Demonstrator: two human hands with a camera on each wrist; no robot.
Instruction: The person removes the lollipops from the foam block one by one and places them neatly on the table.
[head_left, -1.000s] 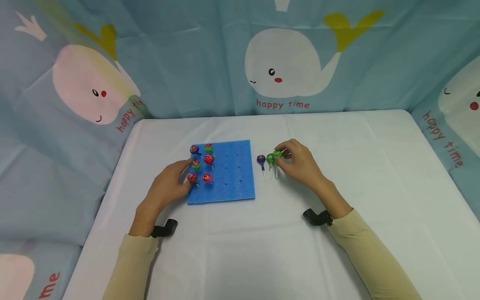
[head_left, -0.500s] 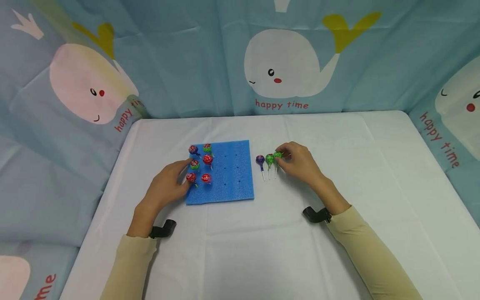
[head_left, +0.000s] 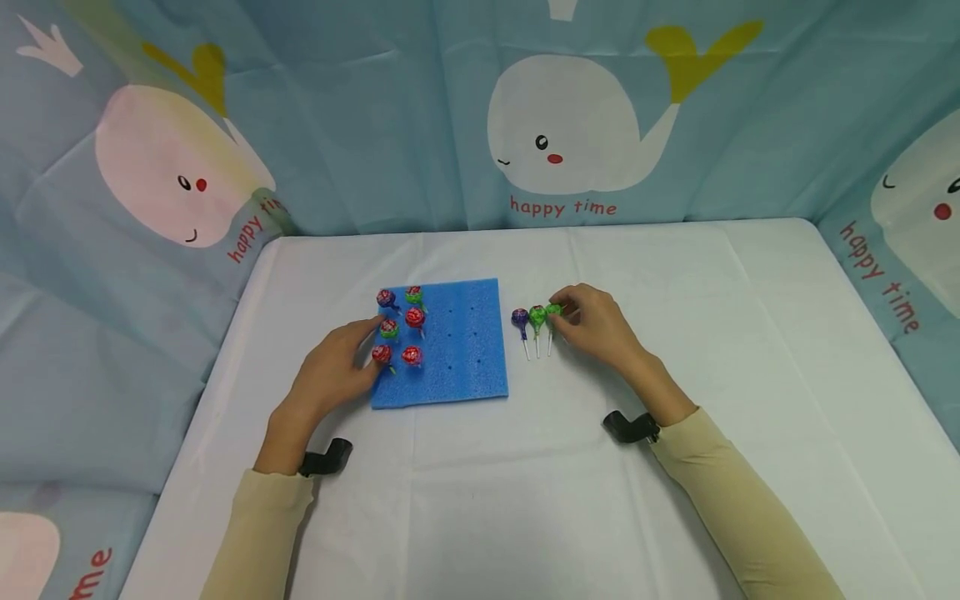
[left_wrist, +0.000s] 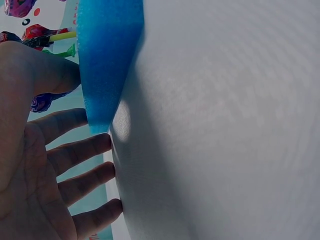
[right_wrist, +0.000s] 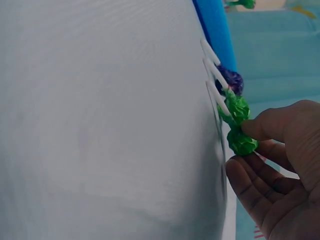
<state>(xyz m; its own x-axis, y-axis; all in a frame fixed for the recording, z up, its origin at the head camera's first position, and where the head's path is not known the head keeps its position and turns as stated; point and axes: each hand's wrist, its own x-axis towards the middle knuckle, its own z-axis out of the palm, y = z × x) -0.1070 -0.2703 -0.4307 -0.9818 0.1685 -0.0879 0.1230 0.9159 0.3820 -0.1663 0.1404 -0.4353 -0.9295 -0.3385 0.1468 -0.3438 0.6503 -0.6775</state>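
My left hand (head_left: 330,367) rests at the left edge of a blue foam board (head_left: 465,379) with small holes. In the left wrist view its thumb touches the board and the other fingers (left_wrist: 82,190) are spread, fairly straight, against the white cloth. Several wrapped lollipops, such as a red one (head_left: 415,317), stand in the board's left half. Right of the board, my right hand (head_left: 596,325) pinches the head of a green lollipop (right_wrist: 242,141) between thumb and fingers. Beside it lie another green lollipop (head_left: 537,315) and a purple lollipop (head_left: 521,317), sticks toward me.
A white cloth (head_left: 480,500) covers the table. Blue curtains (head_left: 420,125) with whale prints hang behind and at the sides. A black wrist camera (head_left: 328,457) sits on the left wrist and another black wrist camera (head_left: 630,427) on the right.
Both hands stay almost in place; the head view has shifted only slightly. The right fingers remain at the rightmost green lollipop.
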